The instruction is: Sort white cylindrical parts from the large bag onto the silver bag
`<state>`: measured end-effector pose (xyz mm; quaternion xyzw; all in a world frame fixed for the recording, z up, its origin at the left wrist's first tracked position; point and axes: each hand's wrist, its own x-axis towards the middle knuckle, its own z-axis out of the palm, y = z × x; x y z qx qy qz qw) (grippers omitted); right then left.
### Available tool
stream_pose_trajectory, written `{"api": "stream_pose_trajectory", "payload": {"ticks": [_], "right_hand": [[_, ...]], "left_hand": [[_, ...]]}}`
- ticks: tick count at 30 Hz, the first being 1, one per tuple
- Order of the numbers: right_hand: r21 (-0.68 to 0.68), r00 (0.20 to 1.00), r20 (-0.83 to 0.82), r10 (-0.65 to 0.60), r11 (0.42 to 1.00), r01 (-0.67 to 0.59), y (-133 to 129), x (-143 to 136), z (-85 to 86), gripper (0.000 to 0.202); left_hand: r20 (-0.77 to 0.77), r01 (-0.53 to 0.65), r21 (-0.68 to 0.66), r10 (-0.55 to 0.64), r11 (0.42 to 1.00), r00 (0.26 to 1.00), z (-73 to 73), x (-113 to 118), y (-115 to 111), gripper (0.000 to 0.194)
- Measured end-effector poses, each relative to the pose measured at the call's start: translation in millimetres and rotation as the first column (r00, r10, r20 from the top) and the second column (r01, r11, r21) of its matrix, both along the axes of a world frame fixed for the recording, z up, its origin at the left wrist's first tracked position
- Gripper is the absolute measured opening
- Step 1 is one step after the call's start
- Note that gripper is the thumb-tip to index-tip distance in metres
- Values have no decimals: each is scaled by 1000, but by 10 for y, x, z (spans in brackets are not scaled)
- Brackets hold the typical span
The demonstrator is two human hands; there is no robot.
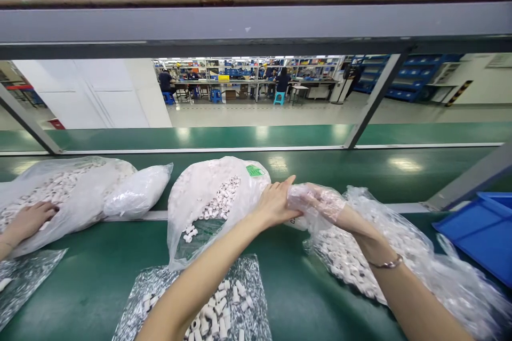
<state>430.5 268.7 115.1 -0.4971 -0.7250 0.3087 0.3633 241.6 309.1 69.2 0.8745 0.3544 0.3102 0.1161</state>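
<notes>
My left hand (pixel 276 203) reaches over the middle clear bag (pixel 240 208) of small white tubular pieces. Its fingers are closed on the plastic bag (pixel 298 197) that wraps my right hand. My right hand (pixel 322 203) shows blurrily through this film, its fingers stretched toward the left hand. Beneath the right forearm lies another clear bag (pixel 348 261) full of white pieces, its loose plastic trailing right. A green label (pixel 255 170) is on the middle bag. Under my left forearm, white tubular pieces (pixel 216 311) lie on a crinkled silvery sheet (pixel 134 298).
At the left, another person's hand (pixel 34 221) rests in a large bag (pixel 76 186) of white pieces beside a smaller bag (pixel 140 192). A blue bin (pixel 480 234) stands on the right. Metal posts (pixel 376 101) and an overhead shelf beam (pixel 248 24) frame the green bench (pixel 80 282).
</notes>
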Motion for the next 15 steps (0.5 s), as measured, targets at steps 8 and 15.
{"api": "stream_pose_trajectory", "payload": {"ticks": [8, 15], "right_hand": [[-89, 933, -322, -160, 986, 139, -85, 308, 155, 35], [-61, 435, -784, -443, 752, 656, -127, 563, 262, 21]], "left_hand": [[-218, -114, 56, 123, 992, 968, -122, -274, 296, 28], [-161, -310, 4, 306, 951, 938, -226, -365, 493, 16]]}}
